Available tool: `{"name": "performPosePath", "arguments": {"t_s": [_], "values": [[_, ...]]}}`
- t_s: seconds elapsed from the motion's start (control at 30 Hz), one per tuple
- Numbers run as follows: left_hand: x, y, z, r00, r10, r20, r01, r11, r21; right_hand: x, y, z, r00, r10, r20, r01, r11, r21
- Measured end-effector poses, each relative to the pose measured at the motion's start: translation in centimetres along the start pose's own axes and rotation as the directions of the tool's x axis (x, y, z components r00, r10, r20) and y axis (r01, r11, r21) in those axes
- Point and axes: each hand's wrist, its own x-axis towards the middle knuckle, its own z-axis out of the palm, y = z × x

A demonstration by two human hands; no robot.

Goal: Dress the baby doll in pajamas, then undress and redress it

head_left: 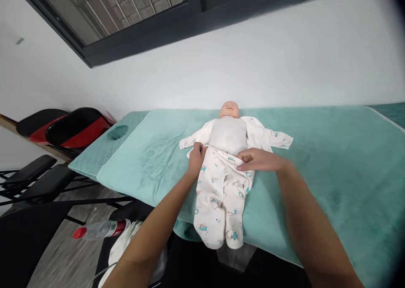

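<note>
A baby doll (228, 132) lies on its back with its head toward the wall. White patterned baby pants (211, 195) cover its legs, and their feet hang over the near edge of the bed. My left hand (197, 155) pinches the waistband at the left side. At the right side of the waistband, my right hand (253, 159) has its fingers closed on the same cloth. A white long-sleeved baby top (257, 133) is spread open around the doll, its sleeves stretched out to both sides. The doll's grey-white torso shows between the top's halves.
The doll lies on a green padded bed (152, 153) with a face hole (117, 132) at its left end. Folding chairs (77, 130) stand at the left. A red-capped plastic bottle (101, 230) lies below the bed's near edge. A dark-framed window (142, 39) is above.
</note>
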Motion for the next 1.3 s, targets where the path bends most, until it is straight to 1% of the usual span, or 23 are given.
{"name": "performPosePath", "arguments": {"t_s": [0.13,0.17,0.2,0.23,0.27,0.3,0.33,0.37,0.4,0.43,0.47,0.57,0.63,0.7,0.77,0.83,0.87,0.93,1.0,1.03,1.1,1.17,1.3], "values": [[0.4,-0.3,-0.1,1.0,-0.01,0.03,0.011,0.999,-0.038,-0.6,1.4,-1.5,0.992,0.05,-0.117,-0.057,0.997,-0.052],[0.6,-0.2,-0.1,0.999,0.003,0.044,0.0,0.998,-0.064,-0.3,1.8,-1.6,0.98,0.04,-0.197,-0.053,0.997,-0.062],[0.9,0.0,0.0,0.998,0.025,0.06,-0.019,0.995,-0.099,0.1,2.1,-1.4,0.948,0.019,-0.317,-0.048,0.995,-0.084],[1.3,0.2,0.0,0.996,0.053,0.078,-0.042,0.989,-0.139,0.7,2.4,-1.0,0.889,-0.019,-0.458,-0.044,0.991,-0.127],[1.7,0.4,0.1,0.992,0.084,0.094,-0.065,0.981,-0.182,1.4,2.7,-0.6,0.799,-0.082,-0.595,-0.04,0.981,-0.19],[2.1,0.6,0.1,0.987,0.115,0.11,-0.088,0.971,-0.223,2.1,3.0,0.0,0.694,-0.165,-0.701,-0.038,0.964,-0.265],[2.6,0.8,0.1,0.981,0.142,0.128,-0.106,0.961,-0.255,2.8,3.3,0.5,0.599,-0.253,-0.76,-0.036,0.939,-0.342],[3.0,0.9,0.1,0.975,0.163,0.149,-0.118,0.955,-0.273,3.4,3.5,1.0,0.535,-0.331,-0.777,-0.035,0.91,-0.412],[3.5,1.0,0.0,0.971,0.173,0.167,-0.123,0.955,-0.271,3.8,3.7,1.4,0.505,-0.388,-0.771,-0.036,0.883,-0.468],[4.1,1.1,0.0,0.968,0.174,0.18,-0.126,0.96,-0.25,4.1,3.8,1.6,0.498,-0.418,-0.76,-0.047,0.862,-0.505],[4.7,1.1,0.0,0.968,0.173,0.184,-0.131,0.967,-0.219,4.3,3.9,1.5,0.506,-0.417,-0.755,-0.082,0.848,-0.524],[6.7,1.2,0.5,0.97,0.183,0.159,-0.158,0.975,-0.159,5.1,3.7,0.2,0.532,-0.323,-0.783,-0.302,0.791,-0.532],[8.0,1.2,1.3,0.968,0.202,0.152,-0.172,0.967,-0.187,6.1,3.2,-1.2,0.529,-0.271,-0.804,-0.42,0.74,-0.526],[8.9,1.1,2.2,0.972,0.183,0.149,-0.145,0.961,-0.234,7.5,2.9,-2.4,0.519,-0.235,-0.822,-0.455,0.738,-0.498],[9.1,0.6,3.0,0.983,0.13,0.129,-0.086,0.949,-0.302,8.8,2.9,-2.8,0.477,-0.173,-0.862,-0.411,0.822,-0.393],[8.9,-0.1,3.4,0.988,0.095,0.119,-0.042,0.923,-0.383,9.4,3.1,-2.3,0.416,-0.086,-0.905,-0.288,0.932,-0.221],[8.7,-0.4,3.3,0.987,0.096,0.126,-0.036,0.91,-0.413,9.5,3.3,-1.9,0.404,-0.049,-0.913,-0.209,0.967,-0.145],[8.4,-0.8,2.7,0.975,0.117,0.191,-0.018,0.891,-0.454,9.1,3.5,-1.1,0.429,-0.014,-0.903,-0.081,0.995,-0.054],[8.5,-1.0,1.7,0.939,0.13,0.319,0.049,0.865,-0.499,8.4,3.5,-0.7,0.477,-0.004,-0.879,-0.023,1.0,-0.017],[8.6,-1.0,1.1,0.908,0.136,0.397,0.102,0.846,-0.523,8.1,3.4,-0.7,0.49,0.004,-0.872,-0.014,1.0,-0.004],[8.9,-0.9,0.0,0.824,0.156,0.545,0.212,0.807,-0.551,7.4,3.2,-1.0,0.504,0.039,-0.863,-0.035,0.999,0.024],[9.2,-1.0,-0.7,0.748,0.166,0.643,0.289,0.79,-0.541,6.7,3.3,-1.7,0.541,0.089,-0.836,-0.097,0.994,0.043],[9.3,-1.9,-1.3,0.634,0.163,0.755,0.382,0.783,-0.49,5.1,3.8,-3.1,0.7,0.184,-0.691,-0.214,0.976,0.043]]}}
